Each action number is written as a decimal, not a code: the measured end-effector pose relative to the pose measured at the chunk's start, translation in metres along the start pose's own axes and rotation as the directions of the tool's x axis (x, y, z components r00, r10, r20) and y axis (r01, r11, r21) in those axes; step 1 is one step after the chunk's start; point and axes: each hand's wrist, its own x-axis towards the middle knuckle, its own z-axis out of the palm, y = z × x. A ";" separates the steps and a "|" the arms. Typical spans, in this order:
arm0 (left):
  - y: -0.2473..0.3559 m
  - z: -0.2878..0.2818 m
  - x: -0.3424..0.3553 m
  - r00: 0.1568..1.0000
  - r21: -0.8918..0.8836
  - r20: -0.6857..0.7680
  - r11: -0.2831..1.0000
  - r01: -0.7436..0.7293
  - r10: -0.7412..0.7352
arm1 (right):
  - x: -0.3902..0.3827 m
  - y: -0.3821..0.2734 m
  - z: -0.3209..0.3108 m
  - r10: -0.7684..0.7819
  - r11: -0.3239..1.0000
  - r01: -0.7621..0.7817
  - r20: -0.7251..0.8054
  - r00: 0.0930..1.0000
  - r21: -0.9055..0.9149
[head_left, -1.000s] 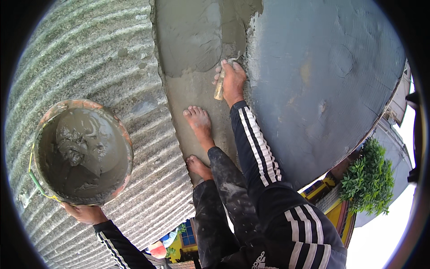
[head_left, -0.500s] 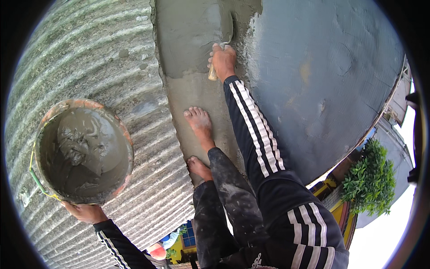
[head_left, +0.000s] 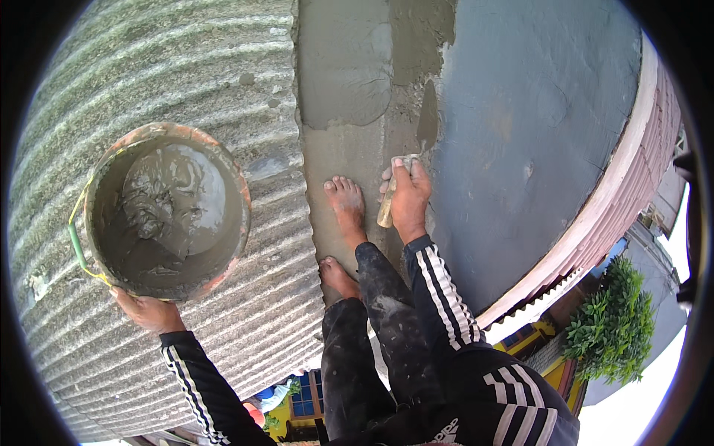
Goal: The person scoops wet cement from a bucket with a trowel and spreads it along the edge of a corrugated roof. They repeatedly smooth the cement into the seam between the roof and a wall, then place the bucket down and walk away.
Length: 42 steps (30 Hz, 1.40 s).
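My right hand (head_left: 410, 199) is closed round the wooden handle of a trowel (head_left: 428, 117). Its blade points away from me and lies against the strip where the ledge meets the smooth grey sloped surface (head_left: 535, 149). Wet mortar (head_left: 346, 67) covers the far part of the ledge. On the left, my left hand (head_left: 152, 312) grips the near rim of an orange-brown bucket (head_left: 242, 215), its fingers partly hidden underneath. Grey wet mortar (head_left: 175, 197) fills part of the bucket, which has a wire handle with a green grip (head_left: 77, 245).
Corrugated roofing (head_left: 275, 297) spreads under the bucket on the left. My bare feet (head_left: 346, 204) stand on the narrow ledge (head_left: 320, 152). Beyond the sloped surface's right edge runs a pinkish rim (head_left: 595, 215); a leafy green tree (head_left: 613, 320) stands below, with a drop beside it.
My right hand has drawn the trowel back toward me along the ledge's right side, off the smoothed mortar. The view has shifted; my left hand still holds the bucket.
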 end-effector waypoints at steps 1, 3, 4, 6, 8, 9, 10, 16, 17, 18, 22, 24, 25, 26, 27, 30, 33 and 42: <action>-0.001 0.002 -0.001 0.999 0.004 -0.019 0.999 -0.044 0.044 | -0.026 -0.005 0.002 -0.008 0.999 0.010 0.054 0.999 -0.049; -0.001 0.004 -0.005 0.985 0.174 -0.085 0.975 -0.137 0.153 | -0.072 -0.020 0.019 -0.187 0.924 0.245 0.212 0.959 -0.293; 0.000 0.006 -0.003 0.970 0.250 -0.107 0.950 -0.186 0.218 | -0.091 -0.032 0.031 -0.389 0.727 0.555 0.422 0.819 -0.405; 0.008 0.012 0.000 0.937 0.215 -0.188 0.943 -0.252 0.294 | -0.116 -0.053 0.069 -0.487 0.321 0.822 0.662 0.570 -0.471; 0.021 0.015 0.000 0.984 -0.439 -0.064 0.890 0.122 -0.166 | -0.134 -0.073 0.104 -0.454 -0.008 0.882 0.788 0.416 -0.471; 0.027 0.014 0.003 0.971 -0.582 -0.018 0.792 0.184 -0.238 | -0.138 -0.079 0.125 -0.413 -0.069 0.888 0.823 0.389 -0.454; 0.033 0.012 0.005 0.947 -0.678 0.052 0.685 0.267 -0.318 | -0.139 -0.085 0.146 -0.377 -0.141 0.896 0.859 0.346 -0.422; 0.055 0.003 0.011 0.940 -0.804 0.092 0.532 0.265 -0.329 | -0.157 -0.091 0.217 -0.119 -0.288 0.892 0.937 0.328 -0.348; 0.054 0.003 0.012 0.928 -0.833 0.140 0.466 0.299 -0.345 | -0.160 -0.089 0.220 -0.100 -0.291 0.891 0.937 0.335 -0.349; 0.054 0.004 0.012 0.930 -0.836 0.125 0.468 0.286 -0.345 | -0.163 -0.086 0.220 -0.100 -0.297 0.890 0.938 0.332 -0.347; 0.051 0.006 0.012 0.946 -0.868 0.103 0.436 0.236 -0.307 | -0.171 -0.071 0.207 -0.186 -0.335 0.887 0.945 0.269 -0.318; 0.051 0.007 0.011 0.937 -0.864 0.120 0.430 0.262 -0.329 | -0.175 -0.064 0.199 -0.225 -0.345 0.891 0.948 0.226 -0.294; 0.052 0.007 0.012 0.921 -0.865 0.152 0.402 0.299 -0.359 | -0.176 -0.062 0.197 -0.231 -0.343 0.897 0.951 0.207 -0.279; 0.052 0.007 0.012 0.934 -0.857 0.114 0.441 0.265 -0.340 | -0.178 -0.059 0.195 -0.232 -0.348 0.891 0.947 0.221 -0.293; 0.053 0.007 0.012 0.934 -0.849 0.104 0.459 0.263 -0.342 | -0.180 -0.056 0.195 -0.235 -0.331 0.912 0.958 0.167 -0.241; 0.052 0.007 0.012 0.937 -0.843 0.114 0.467 0.267 -0.331 | -0.182 -0.052 0.193 -0.242 -0.265 0.941 0.959 0.147 -0.212; 0.046 0.011 0.010 0.945 -0.838 0.108 0.482 0.254 -0.310 | -0.178 -0.047 0.186 -0.282 -0.070 0.971 0.938 0.200 -0.228; 0.004 0.019 0.005 0.980 0.023 -0.120 0.987 -0.156 0.158 | -0.135 0.001 0.108 -0.541 0.440 0.877 0.722 0.431 -0.194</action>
